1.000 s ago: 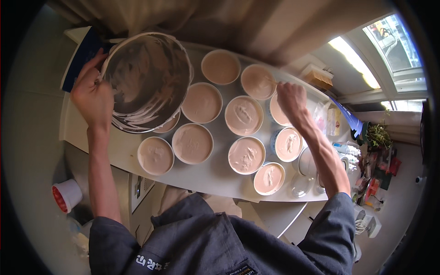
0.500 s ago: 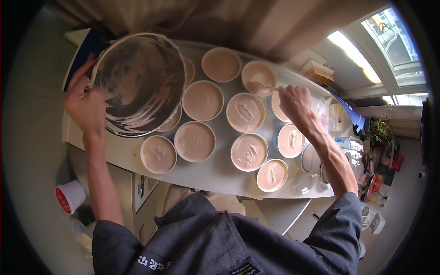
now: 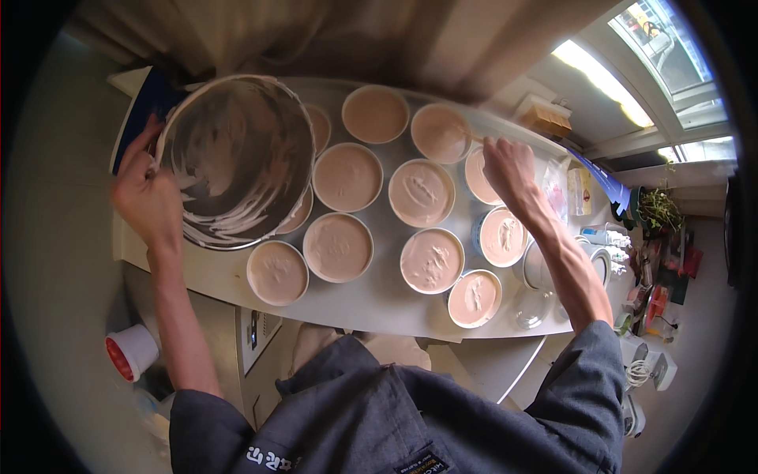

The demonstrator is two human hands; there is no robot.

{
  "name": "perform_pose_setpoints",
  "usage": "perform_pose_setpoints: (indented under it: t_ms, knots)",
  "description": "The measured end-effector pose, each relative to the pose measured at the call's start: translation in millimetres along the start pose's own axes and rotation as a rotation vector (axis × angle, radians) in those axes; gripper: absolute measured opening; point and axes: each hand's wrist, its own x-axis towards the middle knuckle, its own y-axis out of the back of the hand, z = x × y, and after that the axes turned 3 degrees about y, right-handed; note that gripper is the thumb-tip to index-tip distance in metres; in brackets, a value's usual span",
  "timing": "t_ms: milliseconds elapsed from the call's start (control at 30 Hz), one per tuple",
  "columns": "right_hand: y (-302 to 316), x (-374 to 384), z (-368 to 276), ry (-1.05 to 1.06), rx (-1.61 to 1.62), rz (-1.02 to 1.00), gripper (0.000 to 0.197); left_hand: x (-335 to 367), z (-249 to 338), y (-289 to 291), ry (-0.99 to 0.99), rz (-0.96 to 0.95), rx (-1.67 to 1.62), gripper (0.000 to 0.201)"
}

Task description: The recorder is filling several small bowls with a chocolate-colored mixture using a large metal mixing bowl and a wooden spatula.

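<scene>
My left hand is closed on the left rim of a large metal mixing bowl, tilted so its inside, smeared with pale pink cream, shows. At the right, my right hand is closed on the thin handle of a utensil, seemingly a spoon. Its end reaches over a round cup of pink cream in the far row; the blade or bowl of the utensil barely shows. Several similar filled cups stand around, one with a ridged top in the middle. The bowl partly hides some cups.
The cups stand on a white table. Near its right end are a clear round lid and a metal container partly behind my right forearm. A white tub with red inside sits low at the left. A curtain hangs behind.
My right hand has shifted slightly, and the utensil's end no longer shows plainly in the far cup. The whole view has moved a little. My left hand still grips the bowl.
</scene>
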Motion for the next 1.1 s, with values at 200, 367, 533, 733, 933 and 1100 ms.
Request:
perform_pose_setpoints:
  t_ms: [200,367,533,733,933,1100]
  knots:
    - [-17,-24,0,-0.047,0.172,0.073,0.024,2,1,-1,-0.069,0.032,-0.044,0.034]
    - [-21,-36,-4,-0.146,0.285,0.18,0.026,4,4,-1,-0.148,0.022,-0.101,0.035]
    - [-29,-34,-14,-0.057,0.172,0.203,0.014,1,9,0,-0.153,-0.022,-0.061,0.037]
    - [-21,-34,-14,-0.003,0.046,0.115,0.018,0,9,4,-0.128,0.001,-0.104,0.039]
    - [-12,-13,0,-0.026,0.032,0.069,0.016,-2,11,0,-0.123,0.005,-0.132,0.037]
    - [-8,-22,-11,0.08,-0.008,0.058,0.013,-4,13,4,-0.086,0.039,-0.118,0.031]
